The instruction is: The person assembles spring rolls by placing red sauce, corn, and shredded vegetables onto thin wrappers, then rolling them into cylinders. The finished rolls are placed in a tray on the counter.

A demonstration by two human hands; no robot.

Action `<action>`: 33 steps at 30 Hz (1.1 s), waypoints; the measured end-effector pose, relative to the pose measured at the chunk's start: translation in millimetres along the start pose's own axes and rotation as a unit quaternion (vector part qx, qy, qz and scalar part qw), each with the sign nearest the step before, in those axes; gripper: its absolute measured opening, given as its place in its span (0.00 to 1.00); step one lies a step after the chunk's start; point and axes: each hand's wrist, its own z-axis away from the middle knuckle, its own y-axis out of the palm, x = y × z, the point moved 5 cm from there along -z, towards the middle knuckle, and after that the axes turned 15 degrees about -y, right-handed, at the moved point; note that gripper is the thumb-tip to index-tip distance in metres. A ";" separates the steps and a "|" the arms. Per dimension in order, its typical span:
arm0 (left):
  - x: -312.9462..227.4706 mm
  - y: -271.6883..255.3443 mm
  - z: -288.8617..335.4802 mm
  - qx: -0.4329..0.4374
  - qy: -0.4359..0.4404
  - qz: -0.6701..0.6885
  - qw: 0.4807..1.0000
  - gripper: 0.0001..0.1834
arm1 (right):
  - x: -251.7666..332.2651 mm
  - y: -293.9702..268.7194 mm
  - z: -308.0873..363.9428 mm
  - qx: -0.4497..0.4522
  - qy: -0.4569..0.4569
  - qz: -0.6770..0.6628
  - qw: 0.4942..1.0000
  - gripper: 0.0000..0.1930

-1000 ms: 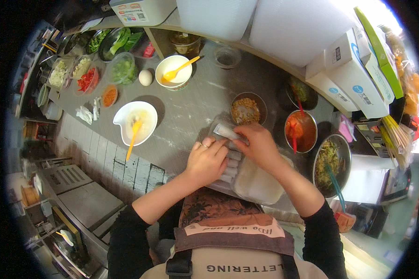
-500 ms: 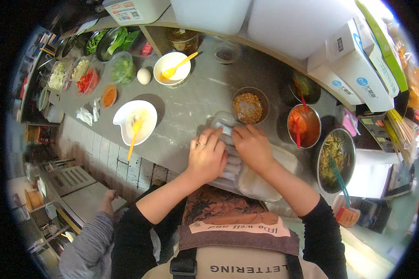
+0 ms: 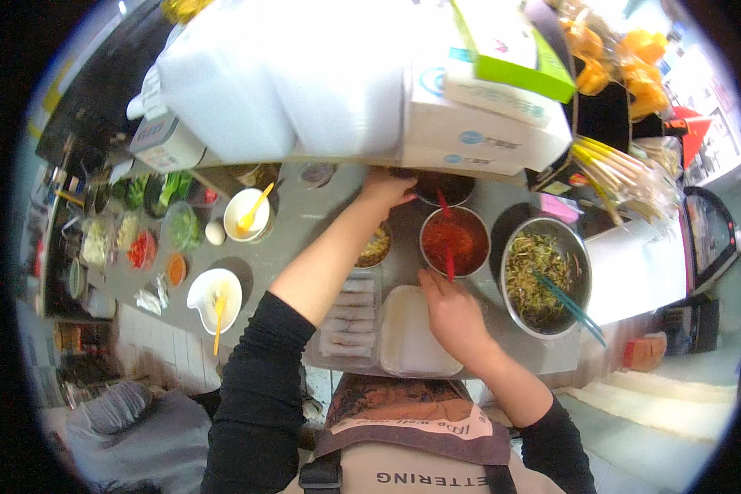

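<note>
My left hand (image 3: 387, 191) reaches far forward to the left rim of a dark bowl (image 3: 461, 194) under the shelf; its fingers are blurred and partly hidden, so its grip is unclear. My right hand (image 3: 454, 317) has its fingers stretched toward the near rim of a metal bowl of red sauce (image 3: 461, 239) with a red spoon (image 3: 449, 262). Below my left forearm lies a clear plastic tray (image 3: 325, 356) with several white wrapped rolls (image 3: 350, 317). Beside it sits a pale, rounded rectangular container or lid (image 3: 420, 329). My left wrist partly covers a bowl of peanut-like bits (image 3: 376, 249).
A large steel bowl of shredded food (image 3: 543, 263) with green tongs (image 3: 564, 295) stands at right. White bowls (image 3: 214, 302) with yellow spoons, an egg (image 3: 215, 232) and vegetable tubs (image 3: 181, 226) are at left. A shelf with boxes (image 3: 486, 123) overhangs the back. Another person (image 3: 132, 428) is lower left.
Both hands have left the tray of rolls. My left hand has gone forward to the dark bowl, my right hand to the red sauce bowl. The view has swung up and to the right.
</note>
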 end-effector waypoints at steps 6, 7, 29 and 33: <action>-22.7 -34.4 -14.7 -0.009 0.035 -0.080 0.996 0.20 | -47.2 0.1 7.4 0.000 0.037 -0.009 0.999 0.21; -22.7 -45.8 -13.7 -0.015 0.049 -0.075 0.996 0.19 | -58.4 -1.6 2.2 -0.015 0.037 0.006 0.999 0.21; 98.1 -30.4 96.7 0.114 -0.005 0.050 0.992 0.36 | -74.0 -40.0 -22.1 -0.201 0.078 -0.209 0.954 0.08; 102.2 -24.7 102.2 0.113 -0.004 0.041 0.993 0.37 | -62.8 -38.9 -28.1 -0.175 0.036 -0.187 0.966 0.09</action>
